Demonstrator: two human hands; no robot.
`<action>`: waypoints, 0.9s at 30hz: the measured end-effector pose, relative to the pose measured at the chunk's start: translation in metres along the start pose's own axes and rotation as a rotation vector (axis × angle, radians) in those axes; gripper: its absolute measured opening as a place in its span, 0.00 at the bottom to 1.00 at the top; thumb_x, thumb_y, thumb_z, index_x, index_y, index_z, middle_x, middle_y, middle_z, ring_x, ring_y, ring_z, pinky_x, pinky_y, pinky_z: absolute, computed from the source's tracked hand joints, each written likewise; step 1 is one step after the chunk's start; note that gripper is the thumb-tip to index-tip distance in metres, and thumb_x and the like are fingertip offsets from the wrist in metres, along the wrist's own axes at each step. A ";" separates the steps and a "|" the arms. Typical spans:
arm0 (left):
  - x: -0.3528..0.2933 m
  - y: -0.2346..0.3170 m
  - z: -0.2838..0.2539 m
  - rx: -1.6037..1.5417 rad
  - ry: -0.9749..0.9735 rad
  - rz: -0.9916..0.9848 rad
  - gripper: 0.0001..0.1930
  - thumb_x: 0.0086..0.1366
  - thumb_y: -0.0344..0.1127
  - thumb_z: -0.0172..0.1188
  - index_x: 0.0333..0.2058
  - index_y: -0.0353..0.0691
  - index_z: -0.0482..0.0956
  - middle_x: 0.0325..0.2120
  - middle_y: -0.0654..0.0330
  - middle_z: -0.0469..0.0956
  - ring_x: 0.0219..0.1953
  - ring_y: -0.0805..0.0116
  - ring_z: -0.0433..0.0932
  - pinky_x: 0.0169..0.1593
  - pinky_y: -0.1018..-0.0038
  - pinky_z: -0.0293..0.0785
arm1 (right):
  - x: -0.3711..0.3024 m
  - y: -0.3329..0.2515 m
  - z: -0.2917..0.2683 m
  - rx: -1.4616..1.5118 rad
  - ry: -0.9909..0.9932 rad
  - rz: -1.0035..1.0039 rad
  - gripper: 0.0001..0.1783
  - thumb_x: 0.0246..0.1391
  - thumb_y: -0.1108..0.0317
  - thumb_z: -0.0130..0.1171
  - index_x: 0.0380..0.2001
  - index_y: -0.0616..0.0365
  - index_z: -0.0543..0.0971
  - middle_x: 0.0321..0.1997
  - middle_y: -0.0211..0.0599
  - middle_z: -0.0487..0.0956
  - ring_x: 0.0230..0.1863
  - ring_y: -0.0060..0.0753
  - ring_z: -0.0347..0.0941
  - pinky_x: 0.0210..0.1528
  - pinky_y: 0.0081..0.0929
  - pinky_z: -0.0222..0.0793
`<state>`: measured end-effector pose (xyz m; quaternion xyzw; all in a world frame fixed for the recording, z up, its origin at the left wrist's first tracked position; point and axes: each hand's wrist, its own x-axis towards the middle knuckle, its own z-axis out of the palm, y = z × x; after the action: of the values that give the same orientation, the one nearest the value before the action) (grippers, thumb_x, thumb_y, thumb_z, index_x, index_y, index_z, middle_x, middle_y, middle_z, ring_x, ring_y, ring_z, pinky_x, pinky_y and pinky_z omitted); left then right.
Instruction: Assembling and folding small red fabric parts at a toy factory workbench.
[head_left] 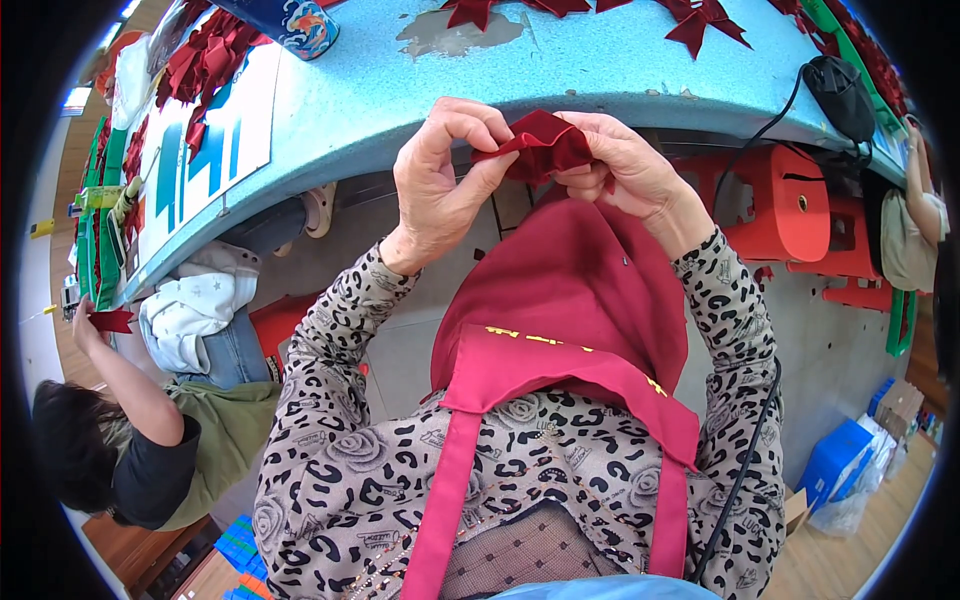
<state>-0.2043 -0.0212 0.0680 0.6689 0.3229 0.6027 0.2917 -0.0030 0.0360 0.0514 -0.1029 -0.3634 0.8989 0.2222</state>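
A: From the head camera, what are the two hands doing?

B: The left hand [442, 178] pinches the left end of a red velvet ribbon [548, 142] between thumb and fingers. The right hand [630, 165] is clamped on its right end, fingers curled in.

A: And where is that ribbon?

B: Up between the hands, in front of the near edge of the light-blue counter [370, 95]. It's bent into a fold, with a hollow facing the wearer. Below it hangs a dark-red apron [570, 280], worn over a leopard-print top [350, 450].

A: What lies on the counter?

B: Red bows [697, 22] along the far side, and a heap of red ribbons [205, 65] at the far left, close to a patterned blue container [308, 30]. A white sheet with blue-green shapes [225, 145] lies on the left, and a black pouch [838, 95] with a cord on the right.

A: Anything around it?

B: A red stool [785, 205] on the right, under the counter's edge. On the left, a co-worker [150, 450] with a dark sleeve has an arm raised, a red ribbon piece [112, 320] at its end. Another person's arm [918, 190] shows at the far right.
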 end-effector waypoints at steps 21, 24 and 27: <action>0.002 -0.011 -0.001 -0.042 -0.109 0.026 0.09 0.50 0.20 0.61 0.28 0.38 0.71 0.32 0.61 0.78 0.40 0.68 0.69 0.45 0.72 0.65 | -0.002 -0.003 -0.004 0.025 -0.016 0.006 0.19 0.56 0.56 0.54 0.43 0.59 0.69 0.19 0.17 0.59 0.18 0.07 0.47 0.17 0.08 0.42; 0.004 -0.012 -0.003 -0.059 -0.170 -0.017 0.09 0.51 0.18 0.60 0.30 0.37 0.72 0.31 0.59 0.77 0.40 0.68 0.69 0.45 0.73 0.66 | -0.003 0.001 -0.008 0.027 -0.019 0.006 0.19 0.56 0.56 0.54 0.43 0.59 0.69 0.20 0.17 0.60 0.18 0.07 0.47 0.17 0.08 0.42; 0.005 -0.013 -0.006 -0.088 -0.221 -0.071 0.08 0.52 0.18 0.59 0.31 0.36 0.73 0.30 0.59 0.76 0.39 0.68 0.70 0.45 0.73 0.67 | -0.004 0.002 -0.010 0.020 -0.018 0.017 0.20 0.56 0.55 0.54 0.43 0.60 0.69 0.20 0.17 0.60 0.18 0.07 0.48 0.17 0.08 0.42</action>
<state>-0.2106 -0.0093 0.0616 0.7057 0.2855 0.5284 0.3758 0.0030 0.0391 0.0435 -0.0955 -0.3557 0.9051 0.2123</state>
